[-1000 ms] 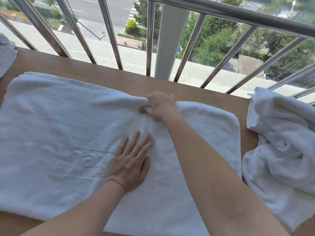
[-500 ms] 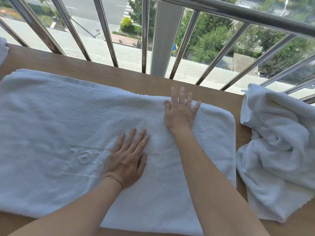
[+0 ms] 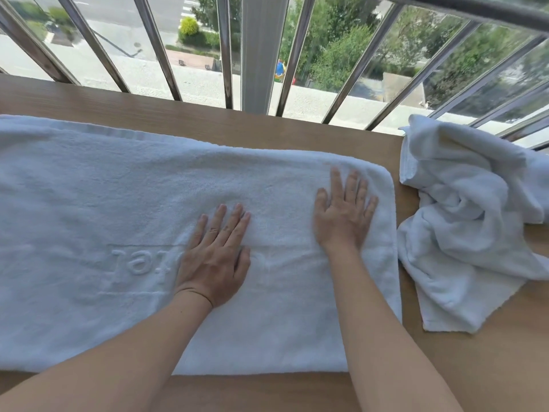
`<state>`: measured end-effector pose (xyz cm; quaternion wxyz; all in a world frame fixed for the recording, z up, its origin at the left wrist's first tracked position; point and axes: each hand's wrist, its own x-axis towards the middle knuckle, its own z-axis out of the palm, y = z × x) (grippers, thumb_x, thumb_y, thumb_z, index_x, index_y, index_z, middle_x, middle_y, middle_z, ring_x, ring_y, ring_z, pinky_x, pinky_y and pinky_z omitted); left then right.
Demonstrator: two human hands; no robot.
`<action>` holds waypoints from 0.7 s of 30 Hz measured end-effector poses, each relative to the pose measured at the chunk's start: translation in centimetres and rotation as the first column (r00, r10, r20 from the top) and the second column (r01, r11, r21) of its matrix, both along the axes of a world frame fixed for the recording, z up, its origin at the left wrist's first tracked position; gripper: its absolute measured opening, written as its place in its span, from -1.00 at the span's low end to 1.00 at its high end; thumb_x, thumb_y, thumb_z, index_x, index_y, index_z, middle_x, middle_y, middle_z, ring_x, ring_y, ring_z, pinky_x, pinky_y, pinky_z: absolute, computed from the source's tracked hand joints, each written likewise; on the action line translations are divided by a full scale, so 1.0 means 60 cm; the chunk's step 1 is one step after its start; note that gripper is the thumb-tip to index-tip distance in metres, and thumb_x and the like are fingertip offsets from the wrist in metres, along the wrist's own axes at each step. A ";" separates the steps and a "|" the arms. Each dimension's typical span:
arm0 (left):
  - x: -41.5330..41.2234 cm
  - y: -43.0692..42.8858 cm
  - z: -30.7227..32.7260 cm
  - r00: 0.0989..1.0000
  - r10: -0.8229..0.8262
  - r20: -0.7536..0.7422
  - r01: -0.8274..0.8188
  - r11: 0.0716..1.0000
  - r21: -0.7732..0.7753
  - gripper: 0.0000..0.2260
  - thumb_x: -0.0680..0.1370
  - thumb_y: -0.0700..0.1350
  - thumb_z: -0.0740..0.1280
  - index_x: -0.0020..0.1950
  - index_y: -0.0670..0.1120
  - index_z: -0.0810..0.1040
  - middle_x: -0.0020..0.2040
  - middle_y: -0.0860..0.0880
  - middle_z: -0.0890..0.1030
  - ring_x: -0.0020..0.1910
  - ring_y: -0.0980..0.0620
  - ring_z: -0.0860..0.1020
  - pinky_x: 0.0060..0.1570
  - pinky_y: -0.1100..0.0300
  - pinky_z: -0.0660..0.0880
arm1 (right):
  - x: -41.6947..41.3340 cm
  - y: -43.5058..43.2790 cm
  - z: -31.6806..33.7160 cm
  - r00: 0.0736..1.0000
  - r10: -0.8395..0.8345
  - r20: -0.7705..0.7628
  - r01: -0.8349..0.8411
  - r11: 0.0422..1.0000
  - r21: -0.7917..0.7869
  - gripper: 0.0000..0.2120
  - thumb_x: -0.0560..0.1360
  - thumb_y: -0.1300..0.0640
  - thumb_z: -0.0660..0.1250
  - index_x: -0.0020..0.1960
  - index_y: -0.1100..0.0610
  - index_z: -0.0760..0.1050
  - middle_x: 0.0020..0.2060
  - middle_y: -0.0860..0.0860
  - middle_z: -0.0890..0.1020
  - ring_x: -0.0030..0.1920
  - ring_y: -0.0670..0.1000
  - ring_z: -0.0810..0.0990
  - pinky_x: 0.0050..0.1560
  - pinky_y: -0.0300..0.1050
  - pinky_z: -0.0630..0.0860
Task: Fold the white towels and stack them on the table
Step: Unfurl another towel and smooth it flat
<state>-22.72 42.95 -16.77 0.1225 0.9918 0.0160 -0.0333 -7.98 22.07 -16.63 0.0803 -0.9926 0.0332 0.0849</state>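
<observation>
A large white towel (image 3: 118, 209) lies spread flat across the wooden table (image 3: 490, 367), with embossed lettering near its middle. My left hand (image 3: 215, 258) rests palm down on the towel beside the lettering, fingers apart. Flat on the towel near its right end lies my right hand (image 3: 344, 215), fingers spread, a little short of the rounded far right corner. Neither hand holds cloth. A second white towel (image 3: 469, 221) sits crumpled in a heap on the table just right of the flat one.
A metal railing (image 3: 264, 52) with slanted bars runs along the table's far edge, with a street and trees far below. Bare wood shows along the near edge and at the near right corner.
My right hand let go of a pinched fold at the towel's far edge, opened flat and slid right toward the towel's end. My left hand stayed pressed in place.
</observation>
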 end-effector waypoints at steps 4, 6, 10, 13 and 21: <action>-0.002 0.002 -0.003 1.000 -0.004 0.008 0.004 1.000 -0.001 -0.42 0.61 0.08 0.06 0.62 -0.05 0.19 0.62 0.00 0.17 0.62 -0.08 0.09 0.58 -0.09 -0.02 | -0.043 -0.067 0.007 0.991 -0.133 0.004 0.133 0.991 -0.005 -0.43 0.66 -0.19 -0.13 0.63 -0.16 -0.15 0.64 -0.04 -0.14 0.62 0.01 -0.19 0.57 0.16 -0.25; 0.000 0.001 -0.004 1.000 -0.014 0.009 0.014 1.000 0.011 -0.42 0.61 0.12 0.06 0.62 -0.02 0.19 0.62 -0.01 0.16 0.62 -0.08 0.08 0.58 -0.10 -0.01 | -0.066 -0.071 0.017 0.983 -0.183 -0.001 0.183 0.983 -0.018 -0.42 0.67 -0.15 -0.12 0.64 -0.09 -0.16 0.64 0.00 -0.13 0.62 0.04 -0.20 0.57 0.18 -0.24; 0.001 0.001 -0.002 0.999 -0.036 -0.014 0.036 0.999 0.039 -0.40 0.60 0.18 0.04 0.63 0.04 0.17 0.63 -0.02 0.14 0.62 -0.11 0.07 0.58 -0.12 -0.02 | -0.179 0.012 0.023 0.996 0.087 0.010 -0.088 0.991 0.099 -0.43 0.65 -0.17 -0.14 0.64 -0.12 -0.11 0.63 -0.03 -0.15 0.62 0.03 -0.24 0.56 0.17 -0.30; 0.000 0.001 0.002 0.999 -0.036 -0.031 0.037 0.999 0.039 -0.39 0.59 0.21 0.02 0.63 0.05 0.15 0.64 -0.01 0.12 0.62 -0.12 0.05 0.57 -0.14 -0.04 | -0.256 0.028 0.010 0.983 0.184 -0.006 -0.183 0.982 0.043 -0.41 0.63 -0.22 -0.14 0.64 -0.15 -0.11 0.63 -0.03 -0.14 0.62 0.05 -0.22 0.58 0.16 -0.25; -0.004 -0.001 0.010 0.994 -0.073 -0.083 0.077 0.996 0.045 -0.36 0.58 0.24 -0.12 0.65 0.07 0.06 0.66 0.00 0.04 0.63 -0.11 -0.07 0.57 -0.15 -0.16 | -0.297 -0.130 0.009 0.969 -0.244 -0.047 0.241 0.968 -0.067 -0.39 0.63 -0.25 -0.24 0.61 -0.13 -0.34 0.62 -0.02 -0.25 0.60 0.02 -0.28 0.57 0.16 -0.26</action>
